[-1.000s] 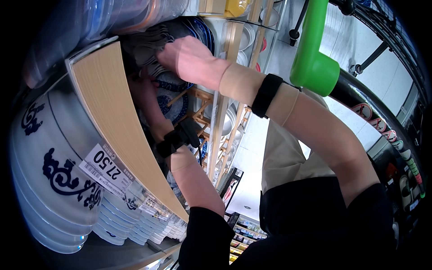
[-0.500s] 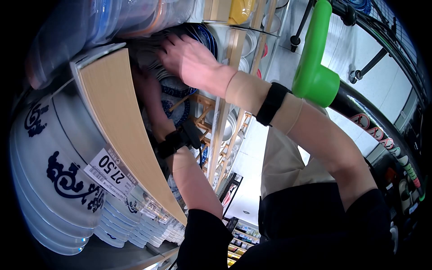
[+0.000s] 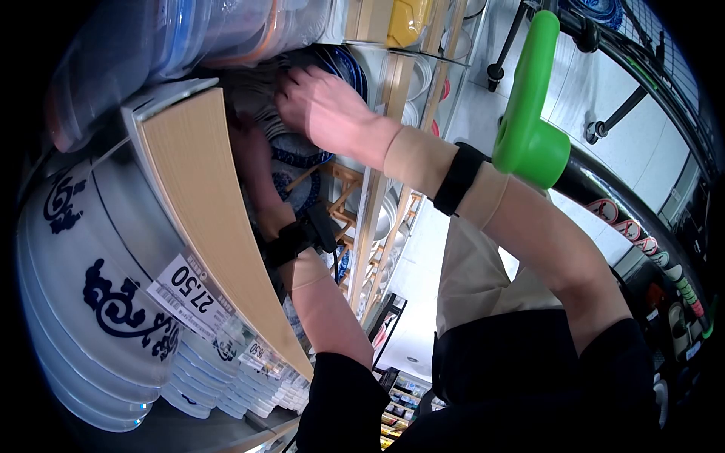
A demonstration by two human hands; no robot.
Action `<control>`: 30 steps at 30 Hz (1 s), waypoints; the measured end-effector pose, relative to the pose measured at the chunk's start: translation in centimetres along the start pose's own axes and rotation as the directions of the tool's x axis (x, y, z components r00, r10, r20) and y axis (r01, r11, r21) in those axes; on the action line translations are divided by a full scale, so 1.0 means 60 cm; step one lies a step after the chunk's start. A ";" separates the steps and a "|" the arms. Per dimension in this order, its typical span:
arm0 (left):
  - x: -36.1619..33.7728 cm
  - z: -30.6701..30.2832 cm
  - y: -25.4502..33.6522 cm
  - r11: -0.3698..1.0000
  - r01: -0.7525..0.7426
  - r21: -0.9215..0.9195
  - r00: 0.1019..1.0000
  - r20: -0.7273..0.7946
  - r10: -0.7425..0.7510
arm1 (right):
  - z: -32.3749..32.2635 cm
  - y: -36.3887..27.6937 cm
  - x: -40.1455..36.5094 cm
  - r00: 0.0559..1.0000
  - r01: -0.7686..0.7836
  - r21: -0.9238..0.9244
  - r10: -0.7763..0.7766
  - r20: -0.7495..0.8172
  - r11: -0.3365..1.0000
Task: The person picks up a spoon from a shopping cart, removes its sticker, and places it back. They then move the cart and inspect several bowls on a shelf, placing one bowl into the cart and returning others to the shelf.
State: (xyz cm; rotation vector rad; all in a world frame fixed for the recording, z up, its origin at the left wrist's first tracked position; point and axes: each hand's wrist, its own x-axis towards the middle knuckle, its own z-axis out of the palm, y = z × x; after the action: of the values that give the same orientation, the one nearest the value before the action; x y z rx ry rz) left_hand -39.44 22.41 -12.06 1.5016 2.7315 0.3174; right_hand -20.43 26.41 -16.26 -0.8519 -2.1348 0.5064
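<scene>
On a shelf, a stack of thin greyish dishes (image 3: 260, 94) sits in shadow. My right hand (image 3: 317, 106) is at its right side, with bent fingers closed over the rim and the fingertips partly hidden. Lower left of it, my left hand (image 3: 248, 143) reaches in beside the same stack. Its fingers are dark and hard to make out. Blue-patterned plates (image 3: 351, 72) stand just beyond my right hand, and another blue-patterned dish (image 3: 300, 155) lies below it.
A wooden shelf edge (image 3: 200, 158) with a price tag (image 3: 192, 291) runs close left of my left arm. White patterned bowls (image 3: 113, 264) are stacked beyond it. Clear plastic containers (image 3: 219, 34) border the top. A green handle (image 3: 529, 113) on a cart is at the right.
My right hand has shifted slightly right and down, and its fingers, spread before, are now more curled. My left hand stays at nearly the same place. The whole view has shifted slightly.
</scene>
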 end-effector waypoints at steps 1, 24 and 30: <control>0.009 0.003 -0.008 0.997 -0.040 0.062 0.998 -0.037 0.042 | 0.002 0.000 0.000 1.000 -0.006 -0.010 0.006 -0.018 1.000; 0.100 0.038 0.041 0.932 -0.289 -0.219 0.957 -0.061 0.283 | -0.016 -0.008 0.004 0.992 -0.095 0.021 0.093 0.085 0.995; 0.134 0.061 -0.009 0.937 -0.255 -0.238 0.965 0.004 0.263 | -0.022 -0.016 0.020 0.985 -0.165 0.065 0.168 -0.045 0.984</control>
State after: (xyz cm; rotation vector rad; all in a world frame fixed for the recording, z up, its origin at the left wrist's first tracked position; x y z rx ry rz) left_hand -43.83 29.48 -15.01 1.7757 2.3646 0.5882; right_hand -20.41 26.69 -14.23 -1.0037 -2.0016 0.6258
